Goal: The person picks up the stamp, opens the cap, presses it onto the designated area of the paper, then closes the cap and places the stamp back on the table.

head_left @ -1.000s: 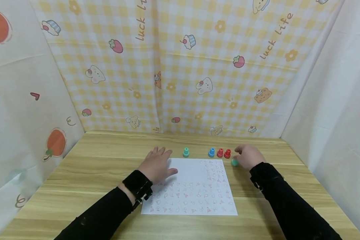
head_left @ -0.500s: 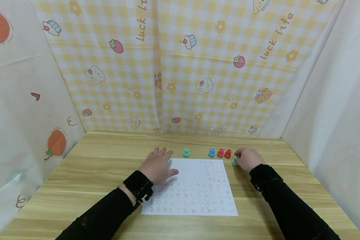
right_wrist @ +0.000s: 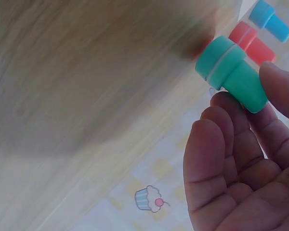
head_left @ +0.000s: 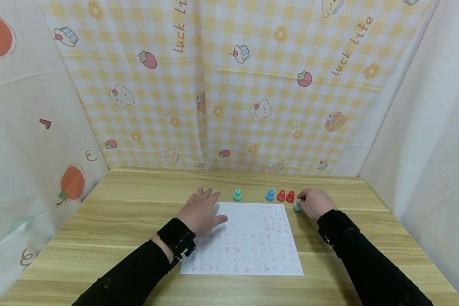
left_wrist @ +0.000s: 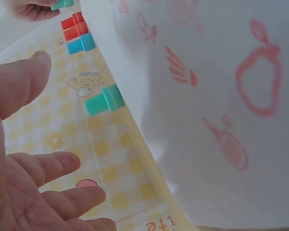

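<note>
My right hand (head_left: 316,203) pinches a green stamp (right_wrist: 231,72) between thumb and fingertips, close to the table right of the paper. In the right wrist view the stamp's wide capped end points away from the palm. My left hand (head_left: 199,212) lies spread over the upper left part of a white sheet of paper (head_left: 245,216), its fingers holding nothing. Whether it touches the paper I cannot tell. Rows of small pink and red stamped pictures, such as an apple (left_wrist: 260,82) and a racket (left_wrist: 232,150), cover the sheet's lower part and right side.
Behind the paper another green stamp (head_left: 237,195) stands alone. To its right stand a blue stamp (head_left: 270,195) and two red stamps, one (head_left: 281,195) beside the other (head_left: 290,196). A yellow checked cloth (head_left: 233,127) hangs at the wooden table's (head_left: 137,187) back edge.
The green stamp in my right hand has shifted slightly left and shows more clearly between the fingers. My left hand, the paper and the standing stamps stay where they were.
</note>
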`<control>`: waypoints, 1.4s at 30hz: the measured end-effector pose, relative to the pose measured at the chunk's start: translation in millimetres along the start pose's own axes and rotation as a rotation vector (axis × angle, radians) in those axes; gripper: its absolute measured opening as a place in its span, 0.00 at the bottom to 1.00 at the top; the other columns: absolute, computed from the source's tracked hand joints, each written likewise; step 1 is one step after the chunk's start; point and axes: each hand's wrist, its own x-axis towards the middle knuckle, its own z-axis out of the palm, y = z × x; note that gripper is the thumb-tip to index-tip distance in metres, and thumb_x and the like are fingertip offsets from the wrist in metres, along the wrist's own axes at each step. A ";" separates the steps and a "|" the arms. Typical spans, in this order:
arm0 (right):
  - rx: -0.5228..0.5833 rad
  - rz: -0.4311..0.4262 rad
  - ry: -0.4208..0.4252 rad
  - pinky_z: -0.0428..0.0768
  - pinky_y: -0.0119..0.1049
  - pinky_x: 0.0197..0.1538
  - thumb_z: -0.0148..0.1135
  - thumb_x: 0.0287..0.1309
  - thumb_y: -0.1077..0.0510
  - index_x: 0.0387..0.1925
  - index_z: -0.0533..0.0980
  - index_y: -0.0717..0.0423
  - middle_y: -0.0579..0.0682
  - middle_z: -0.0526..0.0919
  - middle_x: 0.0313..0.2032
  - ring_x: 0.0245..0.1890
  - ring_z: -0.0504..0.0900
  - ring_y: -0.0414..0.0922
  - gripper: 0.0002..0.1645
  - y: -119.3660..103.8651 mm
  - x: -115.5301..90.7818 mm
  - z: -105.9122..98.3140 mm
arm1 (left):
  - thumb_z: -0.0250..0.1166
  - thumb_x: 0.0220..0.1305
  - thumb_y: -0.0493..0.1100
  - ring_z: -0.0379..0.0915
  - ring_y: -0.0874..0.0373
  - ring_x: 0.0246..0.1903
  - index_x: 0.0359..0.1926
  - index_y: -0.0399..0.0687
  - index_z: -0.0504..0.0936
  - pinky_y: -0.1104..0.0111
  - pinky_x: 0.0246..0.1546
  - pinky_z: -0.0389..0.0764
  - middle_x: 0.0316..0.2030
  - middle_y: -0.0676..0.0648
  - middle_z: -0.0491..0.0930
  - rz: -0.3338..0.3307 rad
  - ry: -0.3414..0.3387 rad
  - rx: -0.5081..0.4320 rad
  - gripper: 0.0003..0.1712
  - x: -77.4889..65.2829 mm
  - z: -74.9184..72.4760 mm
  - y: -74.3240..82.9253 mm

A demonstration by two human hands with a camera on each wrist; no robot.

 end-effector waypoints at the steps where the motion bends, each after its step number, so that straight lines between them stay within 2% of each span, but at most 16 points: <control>1: 0.001 -0.003 0.006 0.83 0.52 0.52 0.66 0.70 0.59 0.53 0.83 0.67 0.62 0.88 0.48 0.43 0.84 0.53 0.17 -1.0 -0.3 0.3 | 0.67 0.72 0.62 0.46 0.29 0.81 0.78 0.41 0.65 0.41 0.81 0.50 0.79 0.31 0.59 0.003 0.002 -0.001 0.46 -0.1 0.2 0.0; 8: 0.056 -0.044 0.036 0.81 0.50 0.51 0.64 0.71 0.57 0.52 0.84 0.64 0.61 0.88 0.49 0.43 0.83 0.52 0.16 -15.3 -5.7 -1.4 | 0.66 0.72 0.62 0.46 0.29 0.81 0.78 0.42 0.65 0.41 0.81 0.50 0.79 0.31 0.60 0.012 0.010 0.000 0.45 -0.1 0.7 1.3; 15: 0.180 -0.078 0.038 0.76 0.38 0.41 0.65 0.71 0.57 0.51 0.84 0.61 0.56 0.88 0.44 0.37 0.79 0.48 0.14 -33.4 -12.1 -0.3 | 0.66 0.72 0.62 0.48 0.30 0.81 0.78 0.41 0.66 0.41 0.81 0.51 0.79 0.32 0.61 0.030 0.033 -0.003 0.45 0.1 1.5 4.8; 18: 0.217 -0.096 0.044 0.75 0.37 0.40 0.65 0.71 0.58 0.50 0.84 0.61 0.55 0.88 0.43 0.37 0.79 0.47 0.13 -40.4 -13.3 1.9 | 0.66 0.72 0.61 0.49 0.31 0.80 0.77 0.41 0.67 0.42 0.81 0.52 0.78 0.33 0.62 0.038 0.044 -0.007 0.44 0.4 2.8 6.1; 25: 0.284 -0.118 0.053 0.78 0.36 0.42 0.65 0.72 0.58 0.49 0.84 0.62 0.54 0.89 0.41 0.37 0.81 0.45 0.12 -53.7 -14.7 9.5 | 0.66 0.73 0.62 0.51 0.32 0.80 0.77 0.40 0.67 0.42 0.81 0.52 0.78 0.33 0.63 0.055 0.045 -0.012 0.44 1.4 3.5 9.6; 32: 0.348 -0.127 0.061 0.81 0.38 0.47 0.67 0.70 0.58 0.49 0.85 0.61 0.54 0.90 0.44 0.42 0.84 0.46 0.12 -66.6 -17.0 19.4 | 0.66 0.72 0.61 0.52 0.33 0.80 0.77 0.41 0.68 0.43 0.81 0.53 0.78 0.34 0.63 0.063 0.052 -0.040 0.43 1.8 5.6 13.9; 42: 0.352 -0.151 0.065 0.80 0.39 0.45 0.69 0.69 0.57 0.46 0.86 0.57 0.48 0.88 0.38 0.39 0.81 0.44 0.09 -80.5 -19.6 30.6 | 0.67 0.73 0.59 0.54 0.33 0.79 0.75 0.43 0.71 0.43 0.80 0.56 0.77 0.35 0.66 0.079 0.100 -0.093 0.39 1.0 9.1 21.8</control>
